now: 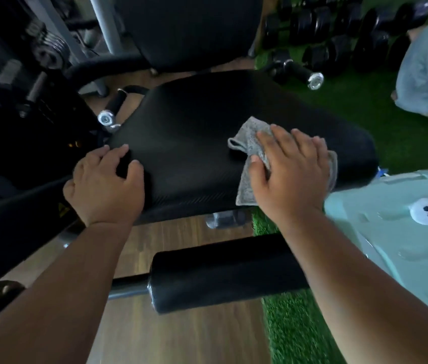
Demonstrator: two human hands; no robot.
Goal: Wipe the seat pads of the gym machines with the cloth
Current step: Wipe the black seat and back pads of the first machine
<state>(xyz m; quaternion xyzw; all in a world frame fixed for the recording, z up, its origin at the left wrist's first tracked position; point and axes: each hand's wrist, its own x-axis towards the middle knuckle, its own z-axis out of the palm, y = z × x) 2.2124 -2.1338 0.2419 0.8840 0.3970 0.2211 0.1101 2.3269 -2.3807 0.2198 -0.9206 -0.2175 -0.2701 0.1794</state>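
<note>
Cloth (249, 158) pressed on seat pad (194, 132); no legible writing.

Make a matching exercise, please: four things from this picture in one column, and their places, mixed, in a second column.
Things:
1. grey cloth
2. left hand
3. dumbbells
4. foam roller pad

Places:
A. on the green turf, far side
B. under the right hand
C. on the left edge of the seat pad
D. nearest the camera, below the seat pad

Pairs: 1-B, 2-C, 3-A, 4-D
</note>
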